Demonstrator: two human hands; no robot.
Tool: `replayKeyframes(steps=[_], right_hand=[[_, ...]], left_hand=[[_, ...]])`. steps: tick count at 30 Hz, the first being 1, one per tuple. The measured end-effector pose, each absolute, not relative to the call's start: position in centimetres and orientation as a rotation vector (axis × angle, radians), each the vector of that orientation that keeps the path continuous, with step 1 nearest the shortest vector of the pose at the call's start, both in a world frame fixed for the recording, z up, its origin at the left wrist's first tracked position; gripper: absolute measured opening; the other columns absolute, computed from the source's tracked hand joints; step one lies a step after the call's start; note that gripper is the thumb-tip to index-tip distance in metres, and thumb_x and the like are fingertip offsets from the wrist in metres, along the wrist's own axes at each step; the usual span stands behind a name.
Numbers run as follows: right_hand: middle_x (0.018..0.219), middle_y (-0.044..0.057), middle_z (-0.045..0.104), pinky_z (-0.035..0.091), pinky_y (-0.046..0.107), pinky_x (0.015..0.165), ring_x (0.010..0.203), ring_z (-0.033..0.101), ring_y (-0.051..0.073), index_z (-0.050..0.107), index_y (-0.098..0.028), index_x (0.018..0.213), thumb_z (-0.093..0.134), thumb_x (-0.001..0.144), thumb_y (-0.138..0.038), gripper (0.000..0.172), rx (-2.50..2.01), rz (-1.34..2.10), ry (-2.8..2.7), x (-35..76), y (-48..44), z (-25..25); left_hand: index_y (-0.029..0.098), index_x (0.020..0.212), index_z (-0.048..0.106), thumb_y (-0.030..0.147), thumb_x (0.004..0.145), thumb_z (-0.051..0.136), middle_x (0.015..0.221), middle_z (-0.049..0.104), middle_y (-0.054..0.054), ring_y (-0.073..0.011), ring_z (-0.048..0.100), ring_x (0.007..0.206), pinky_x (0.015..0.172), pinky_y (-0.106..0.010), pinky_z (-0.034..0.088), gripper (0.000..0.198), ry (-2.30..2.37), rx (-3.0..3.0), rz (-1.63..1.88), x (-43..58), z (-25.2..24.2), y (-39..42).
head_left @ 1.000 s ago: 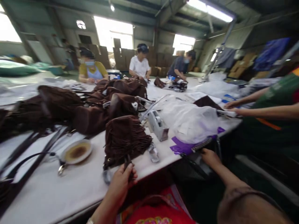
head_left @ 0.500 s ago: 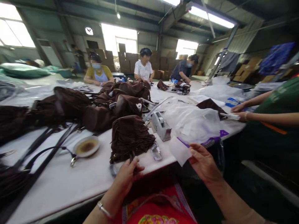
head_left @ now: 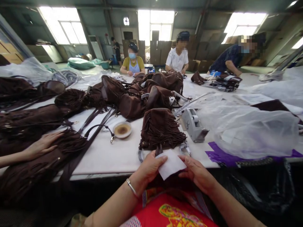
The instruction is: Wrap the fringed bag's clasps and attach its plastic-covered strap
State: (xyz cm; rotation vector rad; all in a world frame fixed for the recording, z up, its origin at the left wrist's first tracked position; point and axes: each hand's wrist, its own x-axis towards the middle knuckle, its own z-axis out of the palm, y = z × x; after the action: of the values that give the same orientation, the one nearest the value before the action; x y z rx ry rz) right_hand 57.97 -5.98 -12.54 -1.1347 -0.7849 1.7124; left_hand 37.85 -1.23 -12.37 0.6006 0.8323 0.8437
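Note:
A small white paper sheet point(head_left: 171, 165) is stretched between my hands at the table's front edge. My left hand point(head_left: 151, 164) is closed, its thumb pressing the sheet's left edge, beside the dark strap point(head_left: 159, 149) of a brown fringed bag. My right hand point(head_left: 197, 171) pinches the sheet's right side between thumb and fingers. Just beyond them the brown fringed bag point(head_left: 161, 127) lies on the white tabletop, its metal parts wrapped in clear film. How much of the strap my left hand grips is hidden by the paper.
A grey tape dispenser point(head_left: 194, 126) stands right of the bag. Left of it are a shallow dish point(head_left: 122, 130) with brown liquid and a heap of brown bags point(head_left: 132, 102). Another person's hand point(head_left: 44, 145) rests on bags at far left. Clear plastic point(head_left: 255, 129) covers the right side.
My right hand has brought the paper left to my left hand, which now holds its other edge. The view has turned left, showing another person's hand on the bags there.

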Motion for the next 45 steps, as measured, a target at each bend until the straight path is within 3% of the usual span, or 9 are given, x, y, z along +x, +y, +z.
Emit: replayKeyframes(steps=[4, 7, 12, 16, 22, 29, 35, 41, 45], right_hand=[[0.081, 0.007, 0.07, 0.053, 0.027, 0.055, 0.067, 0.063, 0.018, 0.071, -0.016, 0.101, 0.076, 0.077, -0.054, 0.045, -1.087, 1.893, -0.779, 56.7, -4.1, -11.5], [0.073, 0.004, 0.07, 0.05, 0.025, 0.059, 0.062, 0.062, 0.015, 0.071, -0.014, 0.088, 0.086, 0.065, -0.044, 0.041, -1.167, 1.835, -0.8, 55.5, -3.3, -11.8], [0.068, 0.001, 0.07, 0.046, 0.026, 0.051, 0.058, 0.06, 0.018, 0.067, -0.017, 0.081, 0.076, 0.068, -0.041, 0.029, -1.41, 1.635, -1.012, 55.8, -3.9, -12.8], [0.063, 0.001, 0.067, 0.043, 0.027, 0.041, 0.049, 0.057, 0.019, 0.064, -0.021, 0.077, 0.067, 0.067, -0.037, 0.019, -1.563, 1.532, -1.156, 55.4, -3.8, -13.1], [0.075, 0.003, 0.072, 0.049, 0.029, 0.058, 0.069, 0.065, 0.023, 0.069, -0.02, 0.079, 0.057, 0.067, -0.03, 0.02, -1.494, 1.367, -1.305, 53.5, -1.8, -12.7], [0.074, 0.002, 0.071, 0.046, 0.028, 0.061, 0.068, 0.06, 0.021, 0.07, -0.018, 0.075, 0.06, 0.069, -0.03, 0.017, -1.49, 1.275, -1.294, 52.3, -1.0, -13.1], [0.07, 0.001, 0.069, 0.047, 0.028, 0.057, 0.061, 0.059, 0.018, 0.068, -0.017, 0.086, 0.079, 0.066, -0.051, 0.041, -1.212, 1.627, -0.849, 51.3, -1.0, -12.9], [0.077, 0.004, 0.073, 0.056, 0.035, 0.069, 0.068, 0.067, 0.021, 0.07, -0.015, 0.089, 0.092, 0.054, -0.037, 0.047, -1.16, 1.694, -0.72, 51.2, -0.8, -12.8], [0.078, 0.005, 0.074, 0.057, 0.036, 0.069, 0.066, 0.068, 0.021, 0.07, -0.015, 0.088, 0.093, 0.052, -0.036, 0.047, -1.123, 1.722, -0.65, 50.8, -1.0, -13.0]], left_hand=[[0.014, 0.099, 0.06, 0.032, 0.062, 0.087, 0.084, 0.069, -0.003, -0.0135, 0.06, 0.067, 0.064, -0.025, 0.05, 0.049, 0.859, 0.672, 0.816, 38.0, -12.3, -1.1], [0.015, 0.098, 0.059, 0.041, 0.072, 0.079, 0.08, 0.068, -0.002, -0.0131, 0.059, 0.062, 0.058, -0.024, 0.05, 0.041, 0.962, 0.738, 0.803, 37.7, -11.9, -1.1], [0.018, 0.107, 0.056, 0.041, 0.085, 0.063, 0.082, 0.068, -0.004, -0.019, 0.065, 0.066, 0.053, -0.028, 0.052, 0.033, 1.153, 0.946, 0.775, 36.3, -10.7, -1.0], [0.016, 0.111, 0.06, 0.034, 0.086, 0.062, 0.084, 0.069, -0.007, -0.0198, 0.066, 0.073, 0.065, -0.029, 0.052, 0.031, 1.363, 1.416, 0.827, 35.3, -9.9, -1.2], [0.016, 0.115, 0.06, 0.029, 0.091, 0.055, 0.106, 0.067, -0.012, -0.0246, 0.063, 0.096, 0.086, -0.037, 0.051, 0.028, 1.551, 2.048, 0.816, 35.1, -9.3, -2.7], [0.017, 0.099, 0.065, 0.025, 0.093, 0.051, 0.094, 0.064, -0.011, -0.0265, 0.058, 0.093, 0.084, -0.041, 0.05, 0.016, 1.58, 2.389, 0.71, 35.2, -8.1, -4.0], [0.017, 0.098, 0.066, 0.018, 0.09, 0.052, 0.093, 0.065, -0.009, -0.023, 0.061, 0.089, 0.082, -0.037, 0.051, 0.016, 1.403, 2.261, 0.748, 35.3, -9.0, -4.5], [0.016, 0.1, 0.064, 0.026, 0.092, 0.053, 0.097, 0.067, -0.01, -0.0223, 0.063, 0.092, 0.086, -0.036, 0.05, 0.018, 1.484, 1.841, 0.999, 34.1, -10.5, -3.5], [0.012, 0.111, 0.06, 0.034, 0.087, 0.062, 0.093, 0.07, -0.01, -0.0211, 0.067, 0.082, 0.075, -0.032, 0.053, 0.032, 1.524, 1.381, 1.05, 33.7, -11.7, -2.2]])
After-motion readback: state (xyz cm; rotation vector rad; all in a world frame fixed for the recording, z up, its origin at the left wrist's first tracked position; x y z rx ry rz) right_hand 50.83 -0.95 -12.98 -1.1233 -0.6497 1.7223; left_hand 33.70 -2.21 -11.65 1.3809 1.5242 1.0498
